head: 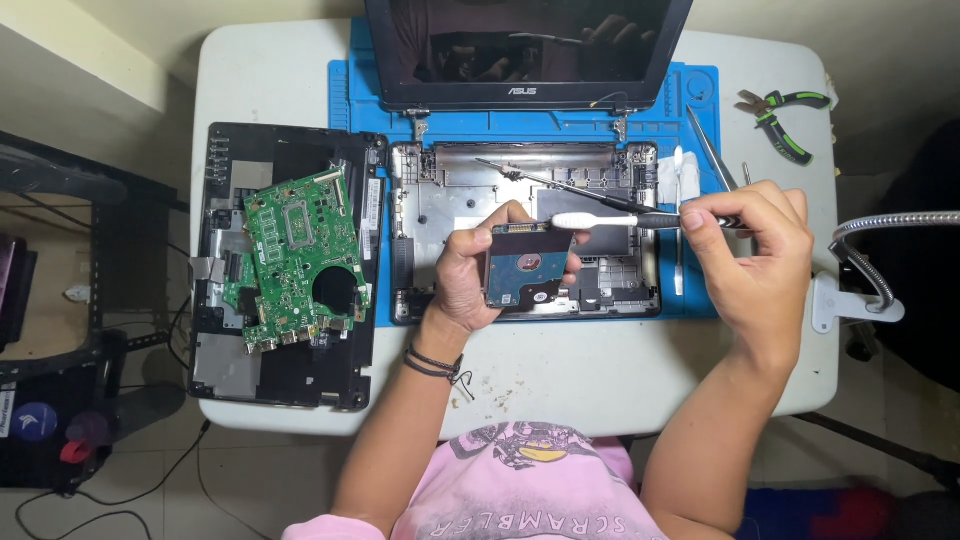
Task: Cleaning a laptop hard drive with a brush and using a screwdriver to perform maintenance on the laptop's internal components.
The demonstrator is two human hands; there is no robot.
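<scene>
- Head view, centre of frame: left hand (468,272) grips a hard drive (527,266), circuit side up, thumb and fingers curled around its edges, above the opened laptop base (428,215).
- Right of centre: right hand (762,250) pinches a brush with a white head (620,219) between thumb and fingertips, its head touching the drive's top edge.
- Left of frame: green motherboard (300,258) lies on a black cover panel (290,375).
- Upper right: green-handled pliers (783,118) rest on the white table (600,375); blue mat (690,300) lies under the laptop.
</scene>
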